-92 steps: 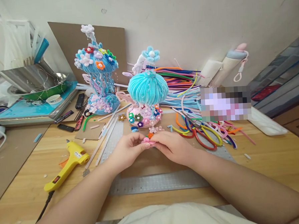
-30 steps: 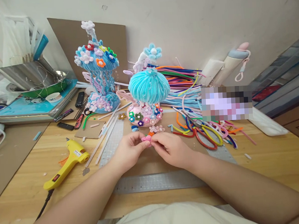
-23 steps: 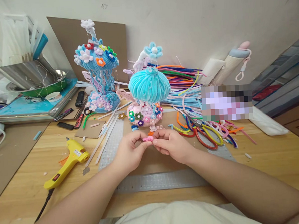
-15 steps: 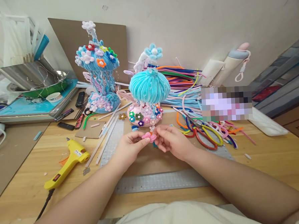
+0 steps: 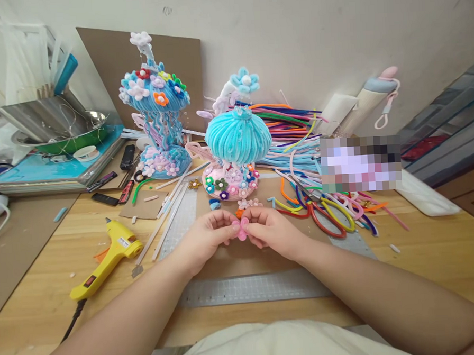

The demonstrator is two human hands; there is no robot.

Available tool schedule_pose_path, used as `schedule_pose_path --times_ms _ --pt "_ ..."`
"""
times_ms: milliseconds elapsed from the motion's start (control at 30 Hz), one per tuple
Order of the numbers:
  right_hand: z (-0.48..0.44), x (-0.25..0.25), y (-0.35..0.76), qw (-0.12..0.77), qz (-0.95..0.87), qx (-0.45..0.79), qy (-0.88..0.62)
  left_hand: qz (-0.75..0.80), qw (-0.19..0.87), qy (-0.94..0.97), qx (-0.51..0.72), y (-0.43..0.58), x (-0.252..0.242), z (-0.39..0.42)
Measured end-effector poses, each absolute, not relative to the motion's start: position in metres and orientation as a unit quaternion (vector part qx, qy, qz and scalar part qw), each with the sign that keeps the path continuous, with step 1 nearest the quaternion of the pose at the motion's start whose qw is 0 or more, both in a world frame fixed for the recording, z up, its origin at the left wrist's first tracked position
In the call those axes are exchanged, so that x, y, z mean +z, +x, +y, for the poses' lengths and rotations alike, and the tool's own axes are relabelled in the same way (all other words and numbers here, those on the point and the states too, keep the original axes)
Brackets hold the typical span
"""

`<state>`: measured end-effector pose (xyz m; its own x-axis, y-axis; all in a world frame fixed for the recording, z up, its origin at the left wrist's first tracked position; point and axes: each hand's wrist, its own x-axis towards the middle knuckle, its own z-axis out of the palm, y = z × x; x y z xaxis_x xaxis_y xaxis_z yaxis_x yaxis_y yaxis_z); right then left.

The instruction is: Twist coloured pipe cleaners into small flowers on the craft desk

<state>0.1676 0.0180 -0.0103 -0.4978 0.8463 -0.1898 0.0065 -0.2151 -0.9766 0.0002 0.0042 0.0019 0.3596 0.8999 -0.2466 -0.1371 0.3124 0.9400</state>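
Note:
A small pink pipe-cleaner flower (image 5: pixel 243 231) is pinched between my two hands at the middle of the table. My left hand (image 5: pixel 216 230) grips its left petals with thumb and forefinger. From the other side, my right hand (image 5: pixel 268 228) pinches its right petals. Just beyond my fingertips lie an orange flower (image 5: pixel 239 213) and several pale pink flowers (image 5: pixel 251 203). Behind them stands a turquoise pipe-cleaner jellyfish lamp shape (image 5: pixel 238 136) on a pink base (image 5: pixel 230 186) covered in small flowers. My fingers partly hide the pink flower.
At left lies a yellow hot glue gun (image 5: pixel 119 244) with its cord. A taller blue flowered piece (image 5: pixel 155 97) stands behind. Red-and-yellow-handled scissors (image 5: pixel 327 220) rest among pipe cleaner scraps at right. A cutting mat (image 5: pixel 258 288) and cardboard (image 5: pixel 225 265) lie under my hands.
My right hand has come down onto the pink flower and now pinches its right side. The flower has turned from lying flat to facing me, with both hands on it.

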Motion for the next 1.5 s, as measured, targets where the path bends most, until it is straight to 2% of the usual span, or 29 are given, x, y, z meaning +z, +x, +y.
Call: schedule_pose_path --times_ms 133,233,300,433,500,633,767,967,1200,1500 --pt "0.017 -0.012 0.166 0.343 -0.5 0.711 -0.357 0.41 0.708 0.423 0.388 -0.001 0.0 0.004" --pt "0.017 -0.014 0.165 0.349 -0.543 0.677 -0.354 0.409 0.707 0.415 0.4 -0.001 0.0 0.004" --pt "0.017 -0.016 0.165 0.372 -0.588 0.618 -0.367 0.409 0.714 0.394 0.409 -0.001 0.001 0.004" --pt "0.016 -0.017 0.17 0.428 -0.713 0.414 -0.371 0.4 0.758 0.336 0.391 -0.001 0.004 0.004" --pt "0.015 -0.016 0.172 0.431 -0.741 0.375 -0.353 0.394 0.762 0.348 0.379 -0.001 0.005 0.004" --pt "0.013 -0.015 0.171 0.434 -0.654 0.498 -0.369 0.413 0.715 0.397 0.4 -0.001 0.004 0.004" --pt "0.011 -0.015 0.168 0.351 -0.63 0.584 -0.372 0.433 0.678 0.435 0.403 0.0 0.003 0.004" --pt "0.008 -0.014 0.165 0.305 -0.624 0.604 -0.391 0.427 0.673 0.468 0.381 0.002 0.004 0.004" --pt "0.01 -0.014 0.164 0.339 -0.625 0.597 -0.37 0.457 0.645 0.475 0.387 0.003 0.004 0.003" --pt "0.014 -0.013 0.166 0.31 -0.584 0.638 -0.396 0.459 0.645 0.498 0.354 0.002 0.004 0.004"
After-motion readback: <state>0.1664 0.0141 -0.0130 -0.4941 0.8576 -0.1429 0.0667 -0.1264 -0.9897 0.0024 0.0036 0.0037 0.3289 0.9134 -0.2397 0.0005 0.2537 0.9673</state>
